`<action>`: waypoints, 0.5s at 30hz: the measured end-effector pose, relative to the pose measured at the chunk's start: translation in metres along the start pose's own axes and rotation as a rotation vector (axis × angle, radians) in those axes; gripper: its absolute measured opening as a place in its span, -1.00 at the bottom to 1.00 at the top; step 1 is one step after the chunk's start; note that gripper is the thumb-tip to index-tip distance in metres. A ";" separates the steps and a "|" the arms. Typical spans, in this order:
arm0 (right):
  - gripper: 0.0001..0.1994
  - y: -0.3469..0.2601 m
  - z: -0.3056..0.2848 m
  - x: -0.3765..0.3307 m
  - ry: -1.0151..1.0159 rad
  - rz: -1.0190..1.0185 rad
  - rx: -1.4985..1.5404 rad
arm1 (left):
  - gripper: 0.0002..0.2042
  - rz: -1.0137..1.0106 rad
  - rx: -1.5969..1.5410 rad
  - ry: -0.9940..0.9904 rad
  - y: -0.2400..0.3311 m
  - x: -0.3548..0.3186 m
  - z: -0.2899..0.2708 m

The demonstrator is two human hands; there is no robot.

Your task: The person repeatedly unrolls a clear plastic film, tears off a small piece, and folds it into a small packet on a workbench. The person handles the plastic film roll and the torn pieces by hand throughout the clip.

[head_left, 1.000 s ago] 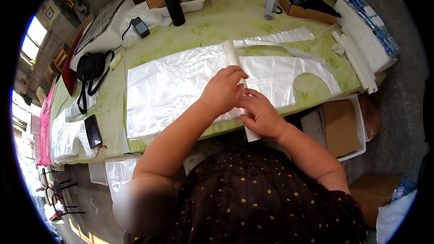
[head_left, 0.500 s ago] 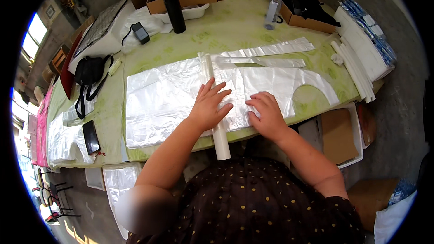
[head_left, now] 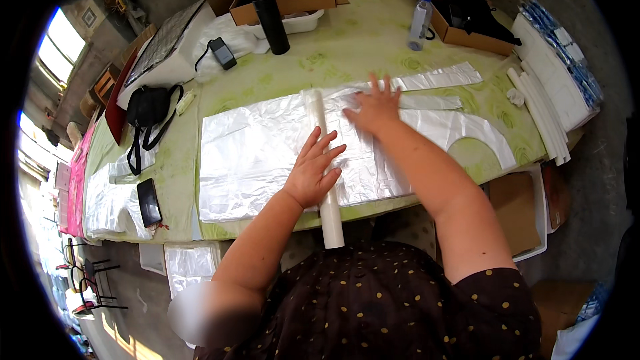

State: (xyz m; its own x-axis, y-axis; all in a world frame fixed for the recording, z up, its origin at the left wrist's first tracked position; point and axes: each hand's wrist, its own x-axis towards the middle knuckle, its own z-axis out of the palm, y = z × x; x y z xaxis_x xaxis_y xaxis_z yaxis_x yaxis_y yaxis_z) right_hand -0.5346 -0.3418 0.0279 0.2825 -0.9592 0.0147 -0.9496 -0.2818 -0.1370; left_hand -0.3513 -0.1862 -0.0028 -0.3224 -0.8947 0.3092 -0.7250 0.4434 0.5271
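Note:
A thin, shiny clear-plastic sheet shaped like a disposable apron (head_left: 250,160) lies flat across the table, with a rounded cut-out and long straps at its right end. Across it, pointing toward me, rests a pale tube (head_left: 331,217) whose near end juts past the table edge. My left hand (head_left: 313,172) lies over the tube's middle with fingers apart, not wrapped round it. Farther out, my right hand (head_left: 377,108) is spread on the plastic at the base of the straps, holding nothing. Both hands hide parts of the film.
Behind stand a black flask (head_left: 272,25), a water bottle (head_left: 420,21) and open cardboard boxes (head_left: 287,1). Pale tubes (head_left: 539,115) lie at the right beside a white box of blue packets. A black bag (head_left: 145,107) and phone (head_left: 149,201) sit at left.
My right hand has moved away from me, from the near part of the film to the base of the straps, and its fingers have spread. My left hand stays over the tube.

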 end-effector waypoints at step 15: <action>-0.29 0.371 -0.040 -0.055 0.483 0.559 -0.037 | -0.56 -0.010 -0.034 -0.003 0.009 0.004 -0.001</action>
State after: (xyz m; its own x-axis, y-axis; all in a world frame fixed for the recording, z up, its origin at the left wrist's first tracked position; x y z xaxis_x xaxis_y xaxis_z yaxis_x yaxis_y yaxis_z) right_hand -0.9079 -0.3945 0.0160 -0.3280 -0.8614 0.3878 -0.9406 0.2597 -0.2186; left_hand -0.3586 -0.1861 0.0043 -0.3173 -0.8991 0.3016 -0.7070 0.4362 0.5567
